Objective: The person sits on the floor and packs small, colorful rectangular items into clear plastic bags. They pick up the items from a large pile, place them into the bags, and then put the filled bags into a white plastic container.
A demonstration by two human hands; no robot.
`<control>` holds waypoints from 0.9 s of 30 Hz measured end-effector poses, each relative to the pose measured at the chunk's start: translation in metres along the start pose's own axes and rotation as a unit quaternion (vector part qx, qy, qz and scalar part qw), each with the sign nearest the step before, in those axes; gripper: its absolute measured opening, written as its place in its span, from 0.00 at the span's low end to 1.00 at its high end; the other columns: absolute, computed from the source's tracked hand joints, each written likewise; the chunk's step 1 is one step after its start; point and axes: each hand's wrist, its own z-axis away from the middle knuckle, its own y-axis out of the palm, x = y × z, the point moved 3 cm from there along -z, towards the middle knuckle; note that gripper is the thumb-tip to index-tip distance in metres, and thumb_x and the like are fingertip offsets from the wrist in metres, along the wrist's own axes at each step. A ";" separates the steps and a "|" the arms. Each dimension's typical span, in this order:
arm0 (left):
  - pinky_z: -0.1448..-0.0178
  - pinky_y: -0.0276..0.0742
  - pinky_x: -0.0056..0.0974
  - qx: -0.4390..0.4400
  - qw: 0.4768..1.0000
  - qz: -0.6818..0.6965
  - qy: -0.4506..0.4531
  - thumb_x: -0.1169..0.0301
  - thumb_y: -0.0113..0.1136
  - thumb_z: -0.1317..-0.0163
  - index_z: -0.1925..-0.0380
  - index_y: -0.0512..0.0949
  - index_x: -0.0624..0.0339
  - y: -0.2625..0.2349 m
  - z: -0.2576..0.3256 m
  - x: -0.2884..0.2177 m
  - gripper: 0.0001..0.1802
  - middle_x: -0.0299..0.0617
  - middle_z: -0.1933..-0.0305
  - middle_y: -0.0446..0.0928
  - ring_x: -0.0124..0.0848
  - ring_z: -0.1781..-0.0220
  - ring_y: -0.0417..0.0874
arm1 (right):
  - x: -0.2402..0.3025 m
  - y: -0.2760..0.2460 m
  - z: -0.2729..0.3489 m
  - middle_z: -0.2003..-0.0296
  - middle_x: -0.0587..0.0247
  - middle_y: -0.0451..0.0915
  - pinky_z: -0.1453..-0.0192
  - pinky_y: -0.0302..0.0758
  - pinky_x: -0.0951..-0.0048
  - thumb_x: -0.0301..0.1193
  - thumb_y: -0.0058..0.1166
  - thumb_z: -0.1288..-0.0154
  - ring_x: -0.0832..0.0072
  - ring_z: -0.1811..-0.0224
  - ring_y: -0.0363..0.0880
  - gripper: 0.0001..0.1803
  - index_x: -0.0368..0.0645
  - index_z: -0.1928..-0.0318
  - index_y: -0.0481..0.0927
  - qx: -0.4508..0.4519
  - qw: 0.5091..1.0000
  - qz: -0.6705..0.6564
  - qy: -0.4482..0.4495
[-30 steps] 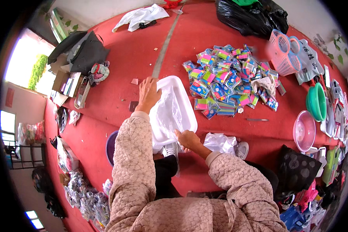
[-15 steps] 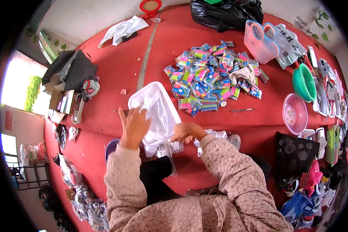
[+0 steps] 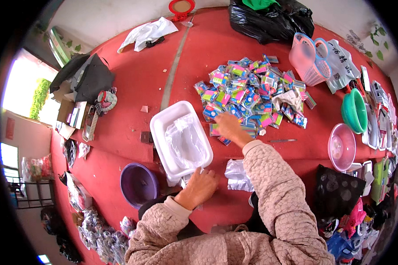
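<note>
My left hand point(image 3: 200, 188) is at the near rim of a white plastic tub point(image 3: 157, 132), its fingers curled and partly hidden. Whether anything is in them does not show. Inside the tub lies a clear plastic bag point(image 3: 185, 137). My right hand point(image 3: 231, 128) reaches over the near left edge of a heap of small colourful plastic-wrapped packets point(image 3: 247, 95); its fingers are blurred and partly hidden. Between my sleeves, on the near side, lie clear plastic bags point(image 3: 239, 175).
A purple basin point(image 3: 139, 185) stands left of the tub. To the right are a pink basin point(image 3: 342, 147), green basins point(image 3: 354, 110) and a pink basket point(image 3: 308, 62). A black bag point(image 3: 269, 20) sits at the back. A thin metal strip point(image 3: 283, 141) lies near the heap.
My right hand has gone from the tub's near right corner to the packets. My left hand has moved from the tub's left side to its near rim. The view has shifted slightly.
</note>
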 end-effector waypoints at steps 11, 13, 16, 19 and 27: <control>0.57 0.65 0.40 0.001 0.999 -0.028 -0.015 0.66 0.59 0.54 0.70 0.73 0.57 0.006 -0.004 0.010 0.12 0.39 0.69 0.72 0.34 0.63 0.74 | 0.005 0.031 -0.010 0.72 0.59 0.77 0.65 0.70 0.61 0.30 0.45 0.48 0.64 0.64 0.76 0.10 0.40 0.68 0.76 0.020 0.995 0.047 -0.087; 0.57 0.65 0.39 -0.007 1.000 -0.023 -0.008 0.66 0.58 0.54 0.69 0.73 0.57 0.007 -0.007 0.010 0.12 0.39 0.69 0.72 0.34 0.63 0.74 | -0.012 0.014 -0.017 0.73 0.55 0.77 0.65 0.71 0.59 0.31 0.46 0.48 0.61 0.66 0.77 0.11 0.38 0.66 0.75 0.014 0.999 -0.026 0.012; 0.57 0.65 0.38 0.023 0.999 -0.031 -0.014 0.67 0.58 0.54 0.69 0.73 0.57 -0.002 -0.015 0.008 0.11 0.39 0.69 0.72 0.34 0.63 0.75 | -0.045 -0.010 -0.027 0.72 0.50 0.76 0.64 0.72 0.59 0.34 0.49 0.48 0.57 0.65 0.76 0.15 0.36 0.64 0.73 -0.033 0.981 -0.140 0.128; 0.57 0.66 0.38 0.004 0.999 -0.033 -0.025 0.67 0.57 0.53 0.69 0.73 0.56 -0.003 -0.012 0.010 0.11 0.39 0.69 0.72 0.34 0.63 0.75 | -0.049 -0.015 -0.040 0.69 0.48 0.75 0.62 0.70 0.61 0.37 0.52 0.49 0.56 0.63 0.74 0.16 0.37 0.64 0.73 -0.079 0.966 -0.219 0.108; 0.57 0.66 0.40 0.023 1.000 0.006 -0.012 0.67 0.56 0.52 0.70 0.72 0.57 -0.001 -0.013 0.006 0.09 0.40 0.68 0.73 0.35 0.62 0.75 | -0.003 0.026 -0.042 0.55 0.53 0.67 0.50 0.64 0.56 0.30 0.50 0.49 0.56 0.51 0.66 0.09 0.44 0.66 0.78 -0.055 0.993 -0.044 0.090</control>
